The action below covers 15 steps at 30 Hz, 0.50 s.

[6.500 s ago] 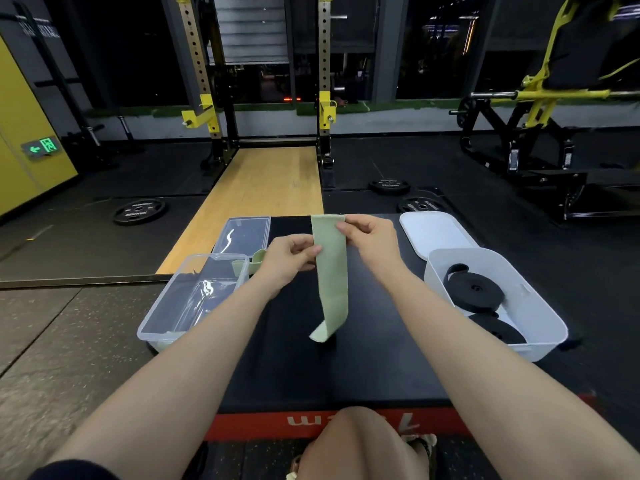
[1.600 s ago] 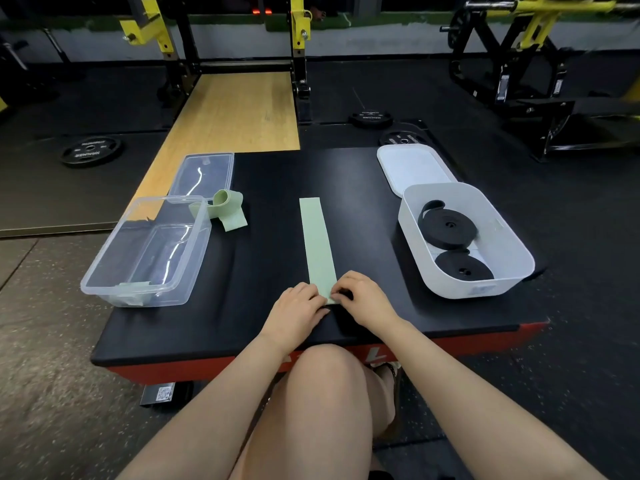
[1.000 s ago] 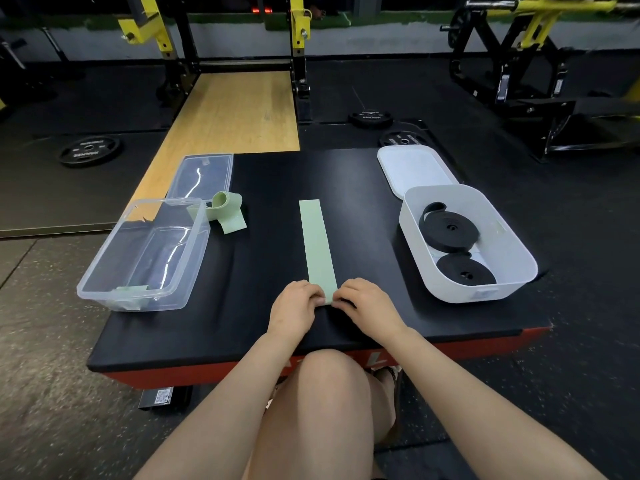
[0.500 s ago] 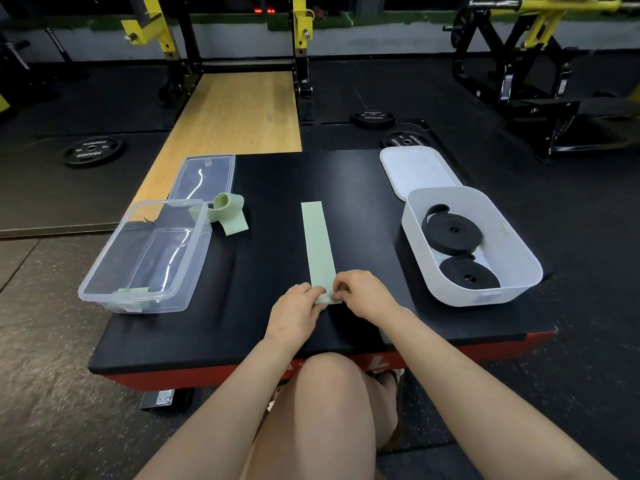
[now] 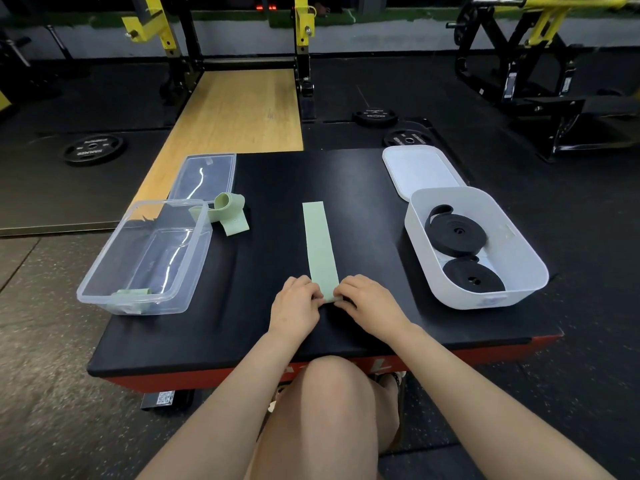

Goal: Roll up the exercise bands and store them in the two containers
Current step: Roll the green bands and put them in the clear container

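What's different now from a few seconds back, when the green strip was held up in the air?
The green band has been laid flat on the black platform. Left hand and right hand now pinch its near end, starting the roll. Both containers, the lids and the other bands are unchanged.

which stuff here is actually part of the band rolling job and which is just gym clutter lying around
Part of the job:
- flat green band, near end pinched by left hand and right hand
- loose green band
- clear container, clear lid
- white container holding two rolled black bands, white lid

Just lying about:
- weight plates on the floor
- yellow rack
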{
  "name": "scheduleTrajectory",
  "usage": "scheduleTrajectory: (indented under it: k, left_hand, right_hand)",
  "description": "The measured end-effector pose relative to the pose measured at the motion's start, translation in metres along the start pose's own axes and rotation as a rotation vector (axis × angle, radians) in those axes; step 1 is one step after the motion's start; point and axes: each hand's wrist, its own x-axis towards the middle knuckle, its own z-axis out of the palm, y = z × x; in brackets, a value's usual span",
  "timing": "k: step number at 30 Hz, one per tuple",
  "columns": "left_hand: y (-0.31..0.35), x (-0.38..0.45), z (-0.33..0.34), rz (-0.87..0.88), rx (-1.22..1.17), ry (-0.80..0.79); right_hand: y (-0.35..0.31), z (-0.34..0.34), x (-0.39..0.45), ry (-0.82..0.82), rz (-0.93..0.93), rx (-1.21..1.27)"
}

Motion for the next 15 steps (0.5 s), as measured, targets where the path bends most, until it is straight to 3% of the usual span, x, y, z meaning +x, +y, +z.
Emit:
scheduleTrajectory:
  k: [5,15]
  left_hand:
    - [0.003,0.011,-0.007,0.036,0.079,-0.028]
    - [-0.006,-0.001,0.006,0.164,0.017,0.061]
  right_hand:
    - [-0.004,0.002,0.005,0.024,0.062,-0.009]
    - [-0.001,-0.014,0.036,-0.227,0.272,0.109]
